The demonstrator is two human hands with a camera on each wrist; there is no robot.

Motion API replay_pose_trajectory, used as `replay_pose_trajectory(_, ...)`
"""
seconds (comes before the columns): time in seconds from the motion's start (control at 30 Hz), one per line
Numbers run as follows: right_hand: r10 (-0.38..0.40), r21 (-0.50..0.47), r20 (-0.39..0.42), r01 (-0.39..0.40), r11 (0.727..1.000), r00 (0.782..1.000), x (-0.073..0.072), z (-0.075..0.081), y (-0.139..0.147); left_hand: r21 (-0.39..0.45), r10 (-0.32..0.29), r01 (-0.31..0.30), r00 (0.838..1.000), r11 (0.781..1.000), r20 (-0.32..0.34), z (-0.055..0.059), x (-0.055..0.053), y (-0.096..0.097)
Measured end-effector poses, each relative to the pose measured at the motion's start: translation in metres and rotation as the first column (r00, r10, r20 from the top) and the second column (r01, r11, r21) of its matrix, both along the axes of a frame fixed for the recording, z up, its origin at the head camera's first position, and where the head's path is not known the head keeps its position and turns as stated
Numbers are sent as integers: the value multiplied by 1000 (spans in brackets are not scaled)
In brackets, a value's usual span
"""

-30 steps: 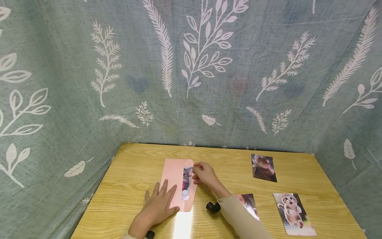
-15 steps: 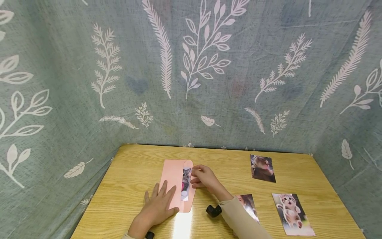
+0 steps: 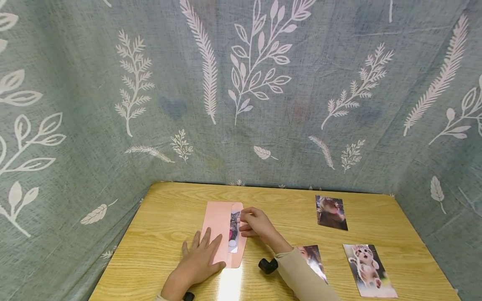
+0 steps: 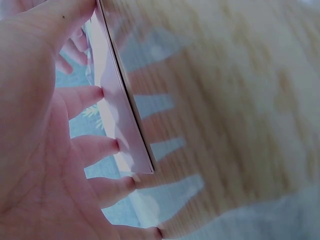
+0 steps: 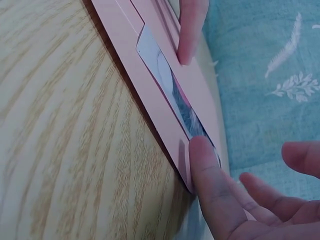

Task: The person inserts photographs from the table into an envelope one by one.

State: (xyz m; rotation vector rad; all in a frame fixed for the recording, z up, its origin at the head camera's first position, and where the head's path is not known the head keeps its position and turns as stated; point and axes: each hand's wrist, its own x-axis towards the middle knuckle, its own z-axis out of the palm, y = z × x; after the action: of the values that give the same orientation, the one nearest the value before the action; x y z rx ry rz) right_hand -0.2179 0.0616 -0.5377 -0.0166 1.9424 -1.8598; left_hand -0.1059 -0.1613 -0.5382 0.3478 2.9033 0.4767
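Note:
A pink envelope (image 3: 218,215) lies on the table with its flap unfolded to the right. A cat photo (image 3: 233,238) sits partly in its opening; the left portion is hidden inside. My left hand (image 3: 199,257) rests on the envelope's lower left with fingers spread. At the photo's right edge is my right hand (image 3: 257,225). In the right wrist view, my right thumb (image 5: 205,160) touches the photo (image 5: 172,85) near its end, while the other fingers stand apart from it. From the left wrist, the envelope (image 4: 125,125) shows edge-on beside the left fingers (image 4: 95,147).
Three more photos lie to the right: a dark brown one (image 3: 331,212) at the back, one showing a person (image 3: 312,261) partly under the right sleeve (image 3: 305,274), and a kitten photo (image 3: 369,269) at the front. A patterned curtain (image 3: 241,104) surrounds the table (image 3: 177,200).
My right hand has shifted slightly left, and a little less of the cat photo shows outside the envelope opening. My left hand has stayed put.

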Motion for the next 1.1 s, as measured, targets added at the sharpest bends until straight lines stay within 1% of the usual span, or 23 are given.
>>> replay_pose_trajectory(0.53, 29, -38, 4, -29, 999, 1000, -1, 0, -10, 23, -17, 16, 1000, 1000, 8, 0, 1, -1)
replay_pose_trajectory(0.9, 17, -47, 11, -17, 999, 1000, -2, 3, -19, 9, -21, 21, 1000, 1000, -3, 1, 0, 0)
replay_pose_trajectory(1.1, 18, -48, 11, -18, 999, 1000, -3, 1, -22, 7, -23, 23, 1000, 1000, -14, -1, 0, -1)
